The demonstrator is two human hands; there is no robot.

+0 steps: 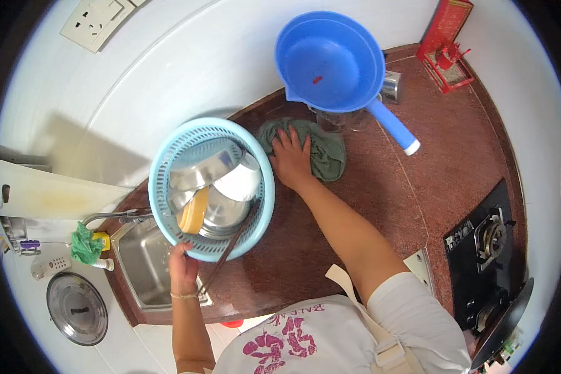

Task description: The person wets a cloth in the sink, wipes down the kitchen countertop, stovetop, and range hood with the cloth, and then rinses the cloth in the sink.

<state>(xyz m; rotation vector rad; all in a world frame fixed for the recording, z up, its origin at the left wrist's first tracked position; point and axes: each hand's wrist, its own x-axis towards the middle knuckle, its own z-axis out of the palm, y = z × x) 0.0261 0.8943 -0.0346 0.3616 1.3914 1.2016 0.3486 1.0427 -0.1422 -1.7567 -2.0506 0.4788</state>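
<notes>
The right hand [291, 161] lies flat, splayed; the left hand [184, 269] seems curled.

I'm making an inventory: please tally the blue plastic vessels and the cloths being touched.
Blue plastic vessels: 2 (light-blue slotted round basket, deep-blue long-handled basin)
Cloths touched: 1 (crumpled dark-green cloth under the right hand)
Total: 3
</notes>
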